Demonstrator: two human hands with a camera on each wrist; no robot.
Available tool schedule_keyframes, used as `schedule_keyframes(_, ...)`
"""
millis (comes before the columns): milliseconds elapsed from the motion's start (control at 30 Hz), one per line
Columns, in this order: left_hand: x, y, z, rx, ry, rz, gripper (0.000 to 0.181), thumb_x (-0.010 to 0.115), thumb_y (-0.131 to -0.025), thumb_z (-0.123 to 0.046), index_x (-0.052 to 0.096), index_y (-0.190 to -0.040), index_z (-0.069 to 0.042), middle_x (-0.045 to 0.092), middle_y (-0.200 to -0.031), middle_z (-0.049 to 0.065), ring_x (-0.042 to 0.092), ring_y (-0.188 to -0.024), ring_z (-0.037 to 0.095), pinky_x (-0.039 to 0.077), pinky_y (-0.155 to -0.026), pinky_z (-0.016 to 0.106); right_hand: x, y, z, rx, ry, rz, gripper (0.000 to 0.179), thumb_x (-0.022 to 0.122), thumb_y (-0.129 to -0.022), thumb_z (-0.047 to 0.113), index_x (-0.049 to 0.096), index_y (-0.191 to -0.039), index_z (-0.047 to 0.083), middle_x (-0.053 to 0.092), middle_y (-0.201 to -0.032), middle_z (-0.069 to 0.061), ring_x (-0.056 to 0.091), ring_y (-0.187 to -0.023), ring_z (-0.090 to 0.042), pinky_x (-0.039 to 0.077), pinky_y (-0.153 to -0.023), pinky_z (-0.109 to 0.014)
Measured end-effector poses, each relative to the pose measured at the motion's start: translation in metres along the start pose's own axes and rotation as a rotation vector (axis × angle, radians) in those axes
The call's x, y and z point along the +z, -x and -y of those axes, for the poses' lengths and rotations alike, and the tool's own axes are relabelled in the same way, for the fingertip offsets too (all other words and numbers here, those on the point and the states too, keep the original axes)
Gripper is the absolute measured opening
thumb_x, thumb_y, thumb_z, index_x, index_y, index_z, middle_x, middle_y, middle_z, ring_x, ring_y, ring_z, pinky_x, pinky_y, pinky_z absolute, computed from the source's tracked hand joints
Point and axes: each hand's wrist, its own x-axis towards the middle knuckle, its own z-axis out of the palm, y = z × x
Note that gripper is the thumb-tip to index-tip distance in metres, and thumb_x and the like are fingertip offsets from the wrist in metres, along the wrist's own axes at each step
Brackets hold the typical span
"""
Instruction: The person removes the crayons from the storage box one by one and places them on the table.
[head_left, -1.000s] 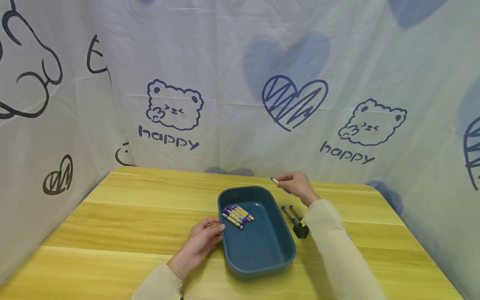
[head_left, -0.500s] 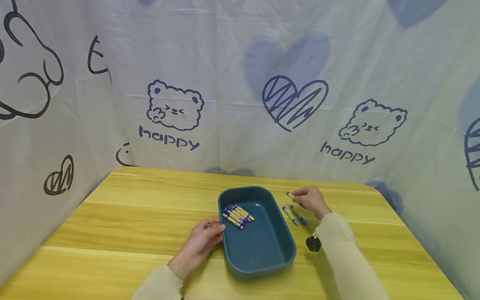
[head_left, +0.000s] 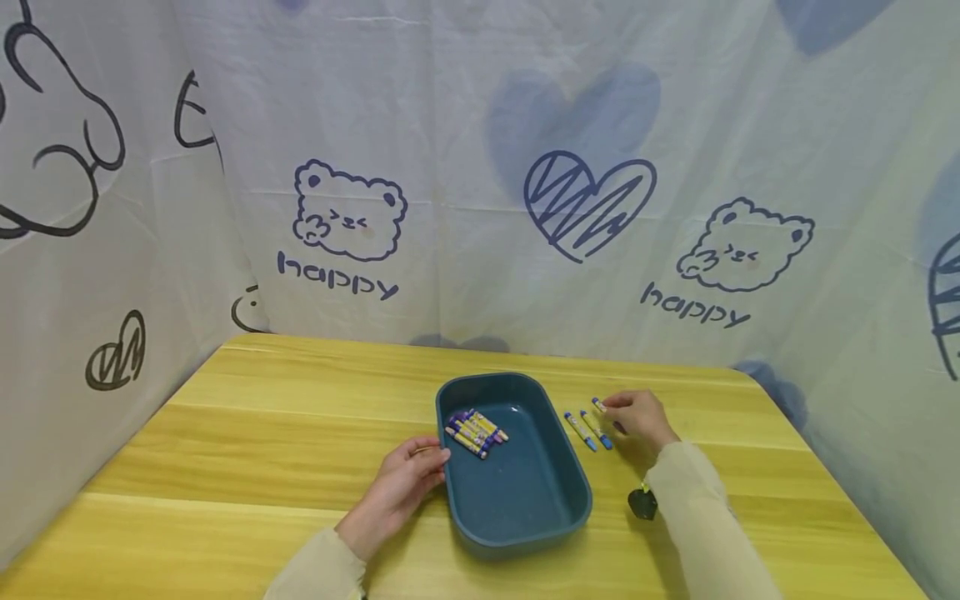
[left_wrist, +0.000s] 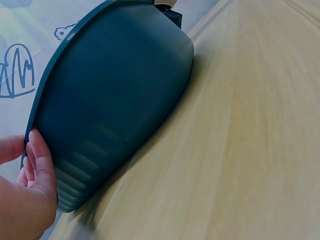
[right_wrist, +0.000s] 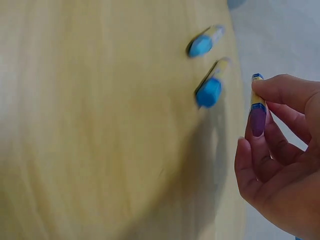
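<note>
My left hand (head_left: 401, 483) grips the left rim of a dark teal plastic bin (head_left: 517, 500). In the left wrist view, the thumb lies on one side of that rim and the fingers on the other. Several crayons (head_left: 476, 433) with yellow wrappers lie bunched at the bin's left side. My right hand (head_left: 637, 418) pinches a crayon (right_wrist: 258, 120) between thumb and fingers, above the table right of the bin; its purple tip shows in the right wrist view. Two blue crayons, one (head_left: 581, 432) nearer the bin and the other (head_left: 596, 430) beside it, lie on the tabletop.
The wood-grain table (head_left: 262, 433) spreads out around the bin. A white printed cloth (head_left: 450, 208) hangs behind the table and along its sides. Below the right wrist is a small black object (head_left: 642, 503).
My right hand has moved right and toward me with the crayon, from beyond the bin's far right corner to beside the two blue crayons. The left hand and bin stay in place.
</note>
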Motion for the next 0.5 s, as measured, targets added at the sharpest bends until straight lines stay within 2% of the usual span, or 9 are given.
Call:
schedule_keyframes(200,0.0,0.0,0.001,0.001,0.008,-0.005,0.021,0.056,-0.089,0.007,0.047,-0.108,0.006,0.058,-0.084,0.003,0.056,-0.072,0.012,0.05,-0.067,0.021,-0.003,0.001,-0.011,0.016,0.048,-0.002,0.025,0.062,-0.087,0.003,0.066,-0.108,-0.01,0.067,-0.102,-0.023,0.062,-0.075,-0.019,0.053,-0.065,-0.033)
schedule_keyframes(400,0.0,0.001,0.0,0.001,-0.001,-0.008,0.022,0.057,-0.089,0.006,0.047,-0.109,0.006,0.058,-0.084,0.003,0.055,-0.073,0.012,0.05,-0.067,0.022,0.0,0.002,-0.017,0.03,0.057,-0.034,0.025,0.063,-0.086,0.005,0.067,-0.107,-0.008,0.065,-0.107,-0.024,0.062,-0.092,-0.032,0.052,-0.075,-0.039)
schedule_keyframes(500,0.0,0.0,0.0,0.0,-0.003,-0.004,0.024,0.057,-0.089,0.006,0.046,-0.111,0.007,0.058,-0.084,0.003,0.055,-0.073,0.012,0.05,-0.068,0.022,0.001,0.003,-0.018,0.035,0.049,-0.04,0.025,0.062,-0.087,0.005,0.068,-0.107,-0.008,0.065,-0.107,-0.024,0.06,-0.095,-0.034,0.052,-0.076,-0.04)
